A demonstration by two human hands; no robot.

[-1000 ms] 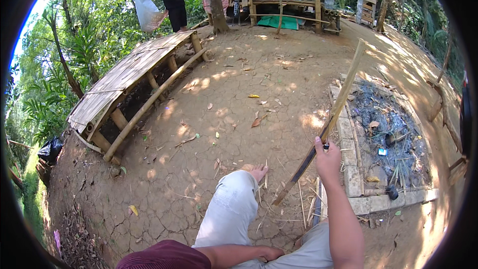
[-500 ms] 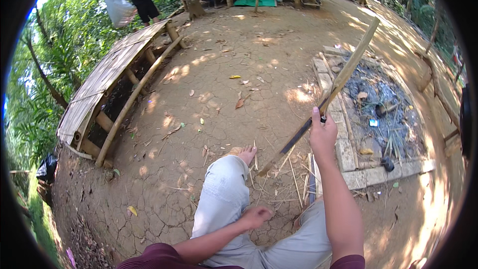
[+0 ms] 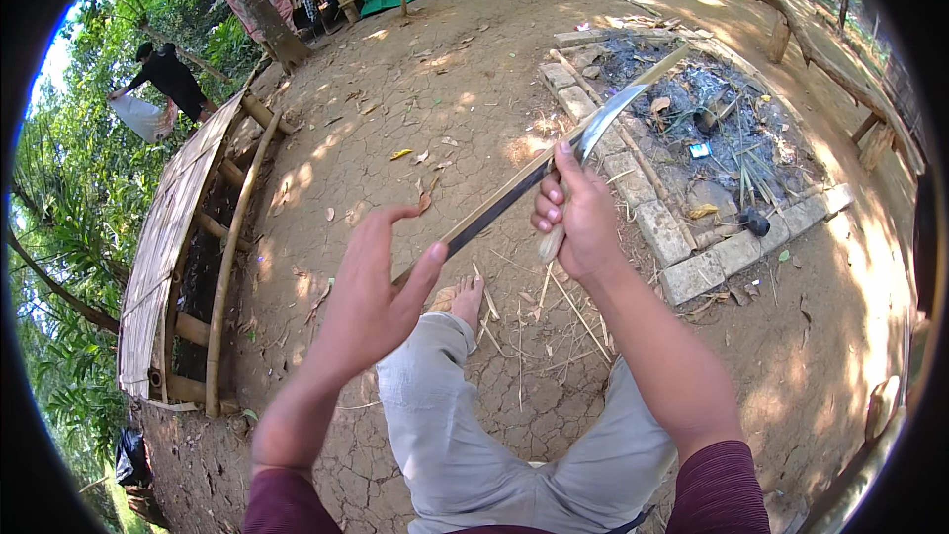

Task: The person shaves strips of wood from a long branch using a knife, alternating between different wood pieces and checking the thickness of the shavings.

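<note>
My right hand point(image 3: 583, 213) grips a curved-bladed knife point(image 3: 605, 122) by its pale wooden handle, and a long bamboo strip point(image 3: 521, 176) is held along with it. Light tan on one face and dark along part of its length, the strip slants from lower left to upper right. At its lower end my left hand point(image 3: 371, 287) is open, thumb and fingers apart, with the strip passing beside the thumb. Whether the left hand touches it I cannot tell. Below are my knees in light trousers point(image 3: 435, 405) and a bare foot point(image 3: 468, 299).
To the right lies a block-edged fire pit point(image 3: 647, 200) with ash and charred bits. A low bamboo bench point(image 3: 178, 267) stands at left. Thin bamboo slivers point(image 3: 583, 321) litter the cracked soil. Far left, a person in black point(image 3: 173, 79) holds a pale sack point(image 3: 138, 117).
My left hand has risen from beside my knee to the strip's lower end. The right hand has moved left with the strip, which lies flatter, and the curved blade now shows. The view has turned right.
</note>
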